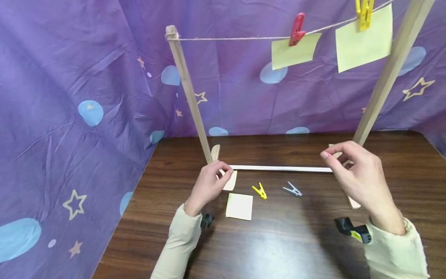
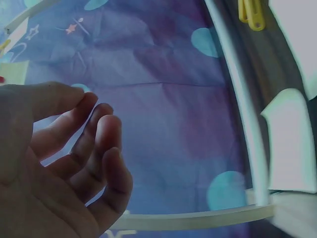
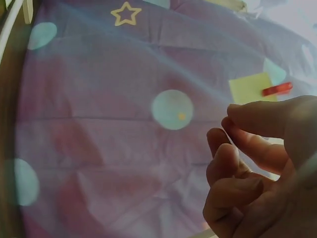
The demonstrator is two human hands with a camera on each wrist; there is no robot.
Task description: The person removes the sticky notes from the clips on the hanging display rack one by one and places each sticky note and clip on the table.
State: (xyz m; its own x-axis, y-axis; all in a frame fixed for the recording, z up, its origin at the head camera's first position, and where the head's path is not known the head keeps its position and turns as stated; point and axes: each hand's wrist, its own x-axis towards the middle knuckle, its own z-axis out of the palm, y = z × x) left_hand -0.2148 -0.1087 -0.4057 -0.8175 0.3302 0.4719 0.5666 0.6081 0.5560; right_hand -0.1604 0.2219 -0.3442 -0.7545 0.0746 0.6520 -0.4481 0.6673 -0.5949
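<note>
My left hand point(image 1: 208, 182) is raised in front of the left post, thumb and index fingertips close together, other fingers loosely curled, nothing between them. By the right post, my right hand point(image 1: 364, 176) has a similar pose and also holds nothing. On the table between them lie a yellow clothespin point(image 1: 260, 191), a grey clothespin point(image 1: 293, 190) and a pale yellow sticky note point(image 1: 239, 207). From the string point(image 1: 226, 38) above hang two more notes: a left note point(image 1: 283, 54) under a red clothespin point(image 1: 297, 31), and a right note point(image 1: 366, 46) under another yellow clothespin point(image 1: 364, 17).
A wooden left post point(image 1: 189, 91) and a thicker right post point(image 1: 391, 66) carry the string. A white bar point(image 1: 278, 168) joins their bases low over the brown table point(image 1: 271, 248). Purple patterned cloth point(image 1: 237, 104) covers the back and left side.
</note>
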